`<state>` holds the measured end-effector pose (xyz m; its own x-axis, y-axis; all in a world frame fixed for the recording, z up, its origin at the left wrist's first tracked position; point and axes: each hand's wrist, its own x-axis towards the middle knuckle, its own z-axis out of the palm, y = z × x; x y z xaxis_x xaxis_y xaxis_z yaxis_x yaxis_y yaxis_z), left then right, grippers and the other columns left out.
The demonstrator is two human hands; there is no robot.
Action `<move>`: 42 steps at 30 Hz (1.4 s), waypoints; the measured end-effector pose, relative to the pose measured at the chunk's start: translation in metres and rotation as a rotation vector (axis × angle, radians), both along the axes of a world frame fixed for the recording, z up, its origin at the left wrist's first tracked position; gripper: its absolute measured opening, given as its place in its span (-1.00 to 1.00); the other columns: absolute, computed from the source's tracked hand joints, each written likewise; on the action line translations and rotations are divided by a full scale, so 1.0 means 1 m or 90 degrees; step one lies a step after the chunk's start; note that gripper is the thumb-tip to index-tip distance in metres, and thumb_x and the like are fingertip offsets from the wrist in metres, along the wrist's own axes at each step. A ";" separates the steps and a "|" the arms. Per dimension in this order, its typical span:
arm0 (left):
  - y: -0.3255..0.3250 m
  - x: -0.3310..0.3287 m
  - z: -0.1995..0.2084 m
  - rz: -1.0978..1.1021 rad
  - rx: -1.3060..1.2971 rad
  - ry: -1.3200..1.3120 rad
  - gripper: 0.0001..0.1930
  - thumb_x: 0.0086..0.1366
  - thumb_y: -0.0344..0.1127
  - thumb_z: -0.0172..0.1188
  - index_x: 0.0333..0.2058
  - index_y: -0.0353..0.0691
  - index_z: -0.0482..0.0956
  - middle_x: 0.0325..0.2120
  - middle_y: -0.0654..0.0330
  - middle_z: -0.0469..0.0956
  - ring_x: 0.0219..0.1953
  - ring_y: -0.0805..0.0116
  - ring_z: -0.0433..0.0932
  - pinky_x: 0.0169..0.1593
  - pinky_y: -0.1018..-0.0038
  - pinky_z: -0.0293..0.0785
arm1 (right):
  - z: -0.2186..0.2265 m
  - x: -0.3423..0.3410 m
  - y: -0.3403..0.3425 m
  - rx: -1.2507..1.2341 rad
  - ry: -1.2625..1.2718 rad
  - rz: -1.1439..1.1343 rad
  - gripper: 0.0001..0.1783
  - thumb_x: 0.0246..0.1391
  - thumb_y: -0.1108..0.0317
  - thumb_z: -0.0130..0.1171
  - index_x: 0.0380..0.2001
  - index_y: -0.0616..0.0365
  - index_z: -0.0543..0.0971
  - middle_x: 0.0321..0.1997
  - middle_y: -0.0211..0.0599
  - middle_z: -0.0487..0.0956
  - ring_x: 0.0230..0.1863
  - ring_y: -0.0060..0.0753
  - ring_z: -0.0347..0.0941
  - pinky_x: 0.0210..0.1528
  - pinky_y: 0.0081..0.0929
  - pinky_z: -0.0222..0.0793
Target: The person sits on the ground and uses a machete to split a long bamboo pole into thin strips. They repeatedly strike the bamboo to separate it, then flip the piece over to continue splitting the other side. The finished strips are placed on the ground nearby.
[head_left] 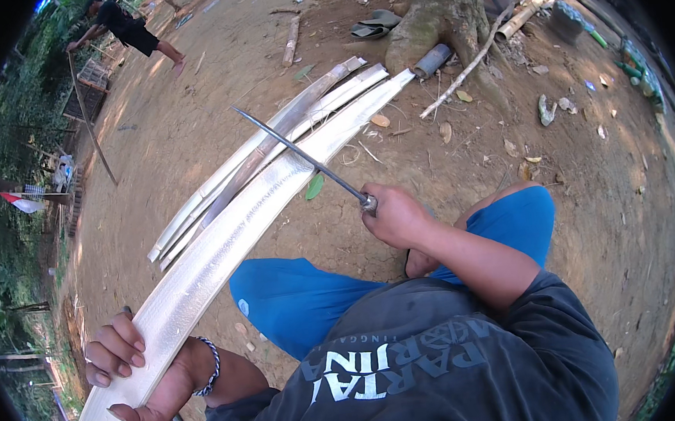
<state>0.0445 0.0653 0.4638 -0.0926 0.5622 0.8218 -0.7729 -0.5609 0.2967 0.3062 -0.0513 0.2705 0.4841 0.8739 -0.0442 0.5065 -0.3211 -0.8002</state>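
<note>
My left hand (142, 380) is wrapped round the near end of a long, pale split bamboo piece (219, 254), fingers on one edge and thumb on the other. This piece runs slantwise away to the far right, its pale inner face up. In my right hand (400, 215) is the handle of a machete (300, 152). Its thin dark blade, seen nearly edge-on, points to the far left and crosses over the bamboo; whether it touches the surface I cannot tell. More split bamboo lengths (252, 163) lie alongside on the ground, just beyond.
A short bamboo tube (431, 61) lies by the tree trunk (448, 7), near a thin branch (469, 62). Dry leaves dot the dirt (588, 216). Far left, a person (125, 26) holds a long pole (90, 118). A thick bamboo pole (529, 11) lies far right.
</note>
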 end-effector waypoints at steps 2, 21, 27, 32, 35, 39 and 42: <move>-0.001 -0.007 -0.007 0.007 -0.007 0.003 -0.69 -0.08 -0.14 0.21 -0.47 -0.16 0.31 -0.62 0.32 0.17 -0.61 0.49 0.15 -0.44 0.52 0.08 | 0.016 -0.016 -0.001 0.008 -0.017 0.042 -0.74 0.01 0.33 0.17 -0.21 0.15 0.50 -0.37 0.05 0.58 -0.28 0.15 0.53 -0.20 -0.05 0.43; 0.014 0.003 0.001 0.061 -0.036 -0.018 -0.66 -0.12 -0.18 0.24 -0.48 -0.16 0.27 -0.63 0.33 0.15 -0.62 0.51 0.13 -0.46 0.55 0.07 | -0.071 0.088 0.038 -0.095 0.022 -0.052 -0.76 -0.07 0.38 0.12 -0.26 0.13 0.53 -0.33 0.06 0.59 -0.22 0.12 0.53 -0.13 -0.08 0.43; 0.030 0.007 0.006 0.032 -0.065 -0.027 -0.68 -0.14 -0.22 0.23 -0.49 -0.18 0.27 -0.64 0.32 0.15 -0.63 0.50 0.12 -0.48 0.54 0.06 | -0.055 0.068 0.047 -0.065 -0.001 -0.044 -0.74 -0.05 0.36 0.10 -0.23 0.13 0.52 -0.26 0.06 0.59 -0.14 0.12 0.52 -0.07 -0.05 0.41; 0.040 -0.001 0.007 0.067 -0.075 -0.023 -0.68 -0.15 -0.21 0.22 -0.50 -0.18 0.27 -0.64 0.31 0.14 -0.63 0.49 0.12 -0.48 0.54 0.06 | -0.062 0.099 0.058 -0.108 -0.021 -0.026 -0.76 -0.03 0.35 0.07 -0.24 0.16 0.51 -0.28 0.07 0.59 -0.14 0.13 0.51 -0.06 -0.05 0.40; 0.050 -0.002 0.006 0.078 -0.073 -0.010 -0.68 -0.14 -0.20 0.22 -0.51 -0.18 0.26 -0.64 0.31 0.14 -0.63 0.48 0.12 -0.47 0.54 0.06 | -0.030 0.077 0.058 -0.067 -0.047 0.115 -0.77 -0.03 0.37 0.05 -0.25 0.14 0.52 -0.28 0.04 0.59 -0.15 0.11 0.52 -0.07 -0.04 0.40; 0.062 0.010 0.015 0.020 -0.063 -0.001 -0.69 -0.17 -0.22 0.19 -0.51 -0.18 0.24 -0.63 0.29 0.15 -0.63 0.48 0.11 -0.48 0.53 0.07 | -0.100 0.165 0.062 -0.183 0.002 -0.088 -0.78 -0.05 0.37 0.06 -0.28 0.11 0.53 -0.28 -0.01 0.60 -0.15 0.08 0.53 -0.07 -0.07 0.42; 0.077 -0.002 0.019 0.030 -0.086 0.030 -0.68 -0.19 -0.22 0.18 -0.52 -0.18 0.23 -0.63 0.28 0.15 -0.63 0.47 0.10 -0.48 0.52 0.06 | -0.080 0.140 0.068 -0.186 -0.042 -0.050 -0.79 -0.04 0.37 0.06 -0.28 0.10 0.53 -0.29 -0.02 0.60 -0.15 0.07 0.53 -0.07 -0.08 0.42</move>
